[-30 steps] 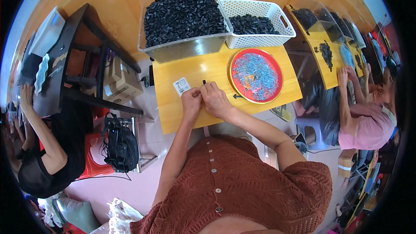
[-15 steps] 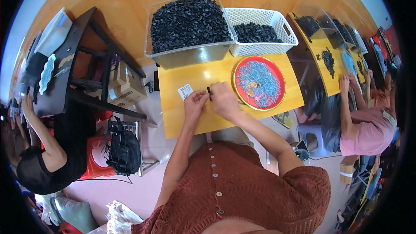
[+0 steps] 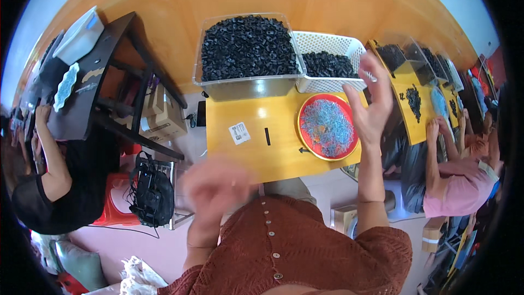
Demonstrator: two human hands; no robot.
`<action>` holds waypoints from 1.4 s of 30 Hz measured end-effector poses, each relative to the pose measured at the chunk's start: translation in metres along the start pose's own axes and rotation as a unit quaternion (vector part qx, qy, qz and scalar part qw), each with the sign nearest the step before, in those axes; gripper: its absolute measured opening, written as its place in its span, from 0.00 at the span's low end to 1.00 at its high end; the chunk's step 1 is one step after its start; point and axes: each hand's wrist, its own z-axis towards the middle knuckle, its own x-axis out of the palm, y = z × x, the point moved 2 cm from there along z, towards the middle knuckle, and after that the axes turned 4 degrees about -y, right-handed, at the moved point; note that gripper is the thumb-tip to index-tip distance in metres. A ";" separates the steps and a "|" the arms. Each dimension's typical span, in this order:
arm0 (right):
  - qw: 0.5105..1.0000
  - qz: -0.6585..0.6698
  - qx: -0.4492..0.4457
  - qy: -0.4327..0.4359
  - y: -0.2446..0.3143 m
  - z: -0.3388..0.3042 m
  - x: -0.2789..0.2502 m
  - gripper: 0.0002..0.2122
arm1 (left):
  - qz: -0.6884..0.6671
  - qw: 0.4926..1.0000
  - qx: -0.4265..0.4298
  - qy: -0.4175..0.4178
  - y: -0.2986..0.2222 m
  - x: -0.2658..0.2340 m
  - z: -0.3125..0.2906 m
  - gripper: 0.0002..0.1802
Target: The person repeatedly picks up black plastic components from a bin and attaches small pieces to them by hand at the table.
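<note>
Left side: dark desk (image 3: 95, 98) with a pale tray (image 3: 79, 35) on top, cardboard box (image 3: 164, 123) under it, black bag (image 3: 150, 191) on the floor beside a red stool (image 3: 117, 202). A person in black (image 3: 60, 186) sits at that desk. Right side: a second yellow counter (image 3: 415, 109) with clear bins of black parts (image 3: 406, 54), a loose pile of black parts (image 3: 415, 97) on it, and a person in a pink top (image 3: 458, 191) leaning over it.

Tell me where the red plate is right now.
In the head view, the red plate sits on the right part of the yellow table, just below the white basket, with the right hand raised beside it.
</note>
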 end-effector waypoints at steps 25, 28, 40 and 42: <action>0.930 0.114 -0.272 -0.221 0.133 0.085 -0.069 0.29 | -0.527 0.689 0.475 0.150 -0.115 -0.016 0.029 0.19; 0.928 0.126 -0.270 -0.223 0.129 0.090 -0.067 0.28 | -0.530 0.688 0.467 0.165 -0.115 -0.016 0.035 0.19; 0.929 0.160 -0.264 -0.202 0.120 0.081 -0.076 0.26 | -0.555 0.687 0.428 0.192 -0.113 -0.017 0.036 0.19; 0.930 0.167 -0.264 -0.194 0.119 0.083 -0.077 0.25 | -0.558 0.688 0.422 0.192 -0.113 -0.017 0.033 0.19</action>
